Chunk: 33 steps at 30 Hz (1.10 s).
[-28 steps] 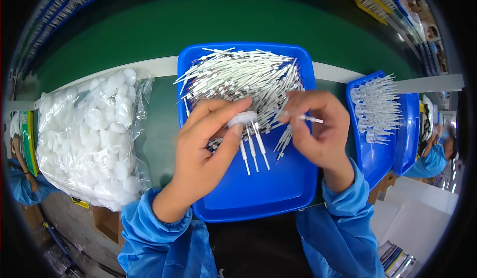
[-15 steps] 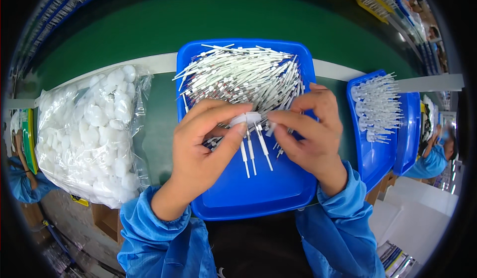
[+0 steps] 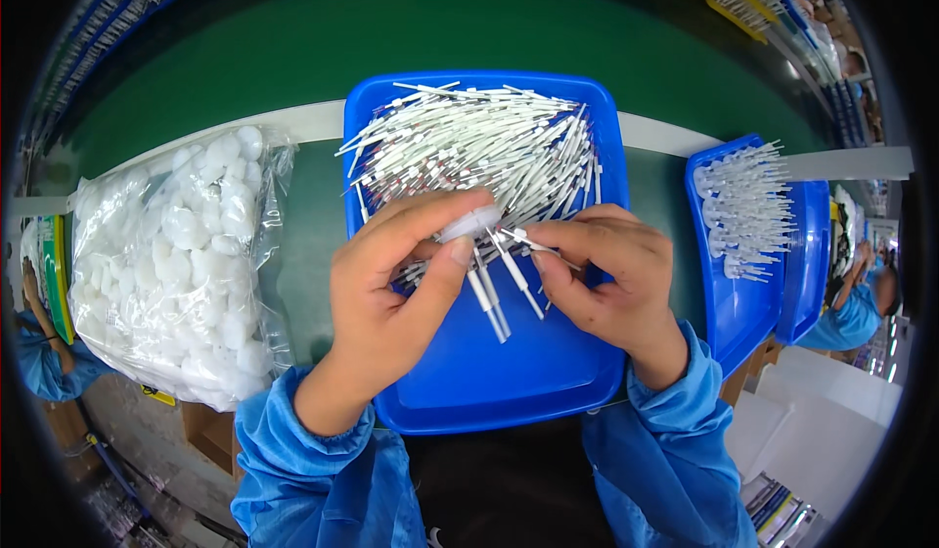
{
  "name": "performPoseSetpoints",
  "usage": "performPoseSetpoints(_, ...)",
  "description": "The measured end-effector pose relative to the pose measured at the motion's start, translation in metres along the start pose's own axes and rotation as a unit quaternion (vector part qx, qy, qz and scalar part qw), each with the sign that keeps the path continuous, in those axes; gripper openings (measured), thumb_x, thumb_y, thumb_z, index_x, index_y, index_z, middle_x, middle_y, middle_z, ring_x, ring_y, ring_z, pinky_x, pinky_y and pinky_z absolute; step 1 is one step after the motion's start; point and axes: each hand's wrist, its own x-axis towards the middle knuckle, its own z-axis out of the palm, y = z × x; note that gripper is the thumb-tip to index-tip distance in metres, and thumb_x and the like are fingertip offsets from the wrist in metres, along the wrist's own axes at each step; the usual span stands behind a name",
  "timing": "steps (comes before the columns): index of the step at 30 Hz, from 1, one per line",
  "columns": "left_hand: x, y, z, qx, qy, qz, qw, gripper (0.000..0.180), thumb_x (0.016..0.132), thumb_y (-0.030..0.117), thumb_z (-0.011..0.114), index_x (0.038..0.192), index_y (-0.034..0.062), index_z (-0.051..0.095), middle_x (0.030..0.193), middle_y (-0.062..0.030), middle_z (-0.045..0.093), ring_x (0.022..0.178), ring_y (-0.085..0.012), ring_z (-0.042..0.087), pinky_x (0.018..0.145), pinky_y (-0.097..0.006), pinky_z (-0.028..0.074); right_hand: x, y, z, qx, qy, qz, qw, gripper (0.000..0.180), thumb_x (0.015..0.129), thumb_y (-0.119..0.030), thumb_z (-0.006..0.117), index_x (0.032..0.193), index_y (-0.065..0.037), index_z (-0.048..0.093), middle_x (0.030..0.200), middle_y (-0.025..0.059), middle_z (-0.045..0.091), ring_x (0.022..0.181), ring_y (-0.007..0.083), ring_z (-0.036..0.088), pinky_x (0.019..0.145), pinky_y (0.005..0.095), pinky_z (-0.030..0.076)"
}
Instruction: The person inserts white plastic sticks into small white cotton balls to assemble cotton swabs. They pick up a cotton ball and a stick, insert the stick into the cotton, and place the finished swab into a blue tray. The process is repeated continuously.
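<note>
Between the thumb and fingers of my left hand (image 3: 381, 298) is a white round plastic cap (image 3: 472, 222), held above the tray. Several thin white tubes (image 3: 515, 281) hang down from the cap at a slant. My right hand (image 3: 621, 279) pinches another thin white tube (image 3: 526, 241), its tip close to the cap's right edge; whether they touch I cannot tell. Both hands are over a blue tray (image 3: 499, 413), whose far half holds a heap of similar thin white tubes (image 3: 469, 147). My fingers cover part of the cap.
A clear plastic bag of white round caps (image 3: 181, 264) lies to the left. On the right, a second blue tray (image 3: 734, 313) holds caps with tubes attached (image 3: 743, 210). Beyond a pale strip stretches a green surface (image 3: 440, 29). Other people in blue sleeves (image 3: 849, 308) are at the sides.
My right hand has lowered slightly and now holds a tube slanting toward the cap. The cap has tilted a little in my left hand, and the hanging tubes have swung.
</note>
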Motion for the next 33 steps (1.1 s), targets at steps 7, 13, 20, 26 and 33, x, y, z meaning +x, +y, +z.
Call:
performPoseSetpoints(7,0.005,0.011,-0.003,0.225,-0.04,0.087,0.97,0.039,0.098,-0.004,0.069,0.136,-0.0026,0.074,0.128,-0.016,0.079,0.115,-0.0248,0.073,0.094,-0.035,0.058,-0.004,-0.006,0.001,0.023,-0.008,0.05,0.998,0.028,0.082,-0.001,0.087,0.109,-0.007,0.084,0.062,0.0028,0.067,0.056,0.0202,0.067,0.059,0.0329,0.054)
performPoseSetpoints(13,0.005,0.004,0.001,0.269,-0.018,0.133,0.954,0.045,0.087,-0.005,0.078,0.132,0.0014,0.078,0.121,-0.0155,0.082,0.099,-0.0302,0.074,0.09,-0.039,0.058,-0.009,-0.013,0.003,0.052,0.004,0.122,0.991,0.027,0.084,-0.003,0.088,0.11,-0.007,0.084,0.059,0.0026,0.064,0.055,0.0195,0.065,0.056,0.0331,0.051)
performPoseSetpoints(20,0.007,0.004,0.005,0.318,-0.027,0.18,0.93,0.044,0.087,-0.004,0.078,0.13,0.0024,0.08,0.117,-0.0134,0.082,0.093,-0.0282,0.073,0.086,-0.037,0.059,-0.005,-0.006,0.005,0.024,-0.007,0.092,0.995,0.013,0.086,-0.01,0.088,0.097,-0.009,0.081,0.07,0.0049,0.072,0.058,0.0198,0.068,0.059,0.0332,0.052)
performPoseSetpoints(26,0.004,0.004,0.009,0.357,-0.043,0.171,0.917,0.041,0.087,-0.003,0.078,0.129,0.0017,0.08,0.102,-0.0127,0.082,0.081,-0.0263,0.071,0.075,-0.036,0.058,-0.008,0.0,0.014,-0.099,0.024,0.009,0.995,0.015,0.084,-0.012,0.089,0.095,-0.009,0.079,0.076,0.0045,0.077,0.064,0.0213,0.073,0.064,0.0346,0.055)
performPoseSetpoints(33,-0.004,0.014,0.012,0.392,-0.051,0.107,0.912,0.04,0.087,-0.003,0.079,0.126,-0.0011,0.08,0.081,-0.0118,0.076,0.07,-0.0254,0.069,0.065,-0.037,0.056,-0.007,0.002,0.018,-0.139,0.044,-0.081,0.986,0.019,0.079,-0.009,0.087,0.097,-0.006,0.08,0.085,0.0059,0.08,0.07,0.0227,0.075,0.068,0.0354,0.058)
